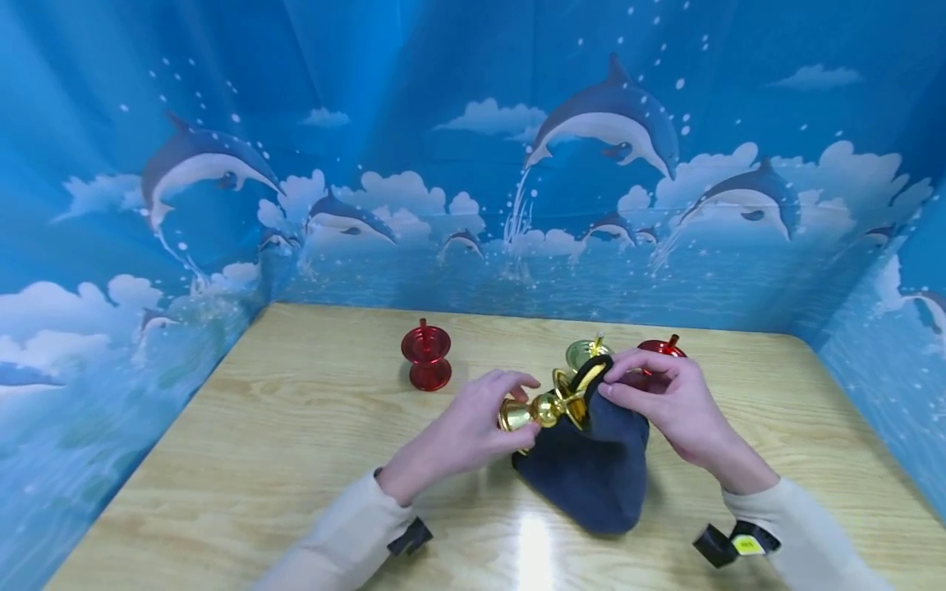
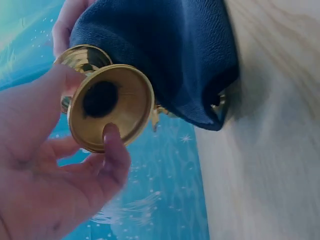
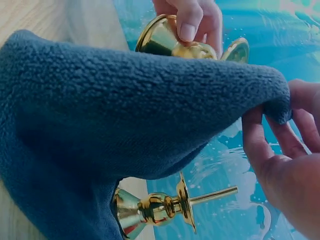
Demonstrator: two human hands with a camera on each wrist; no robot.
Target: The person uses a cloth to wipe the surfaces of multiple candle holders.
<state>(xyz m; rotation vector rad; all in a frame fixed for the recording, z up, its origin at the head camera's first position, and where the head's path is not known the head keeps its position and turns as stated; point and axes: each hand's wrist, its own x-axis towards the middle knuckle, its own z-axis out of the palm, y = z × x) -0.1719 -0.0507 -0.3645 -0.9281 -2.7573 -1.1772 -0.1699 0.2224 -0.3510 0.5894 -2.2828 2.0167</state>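
Nearest the person, a dark blue cloth pouch (image 1: 591, 460) slumps on the pale wooden table (image 1: 296, 460), its mouth turned away from them. The right hand (image 1: 668, 406) pinches the pouch's rim between thumb and fingers (image 3: 260, 145), lifting it so the opening gapes. At the left of that opening the left hand (image 1: 473, 431) grasps a gold candlestick (image 1: 543, 408) by its flared base (image 2: 111, 107), fingers curled round the rim, the piece lying sideways with its upper end right at the mouth, seemingly so that it can pass through lengthwise. Another gold candlestick (image 3: 160, 207) shows under the raised cloth. Just behind the pouch stand a greenish-gold piece (image 1: 587, 353) and a red one (image 1: 660, 349); farther left of the pouch a red candlestick (image 1: 426, 355) stands alone.
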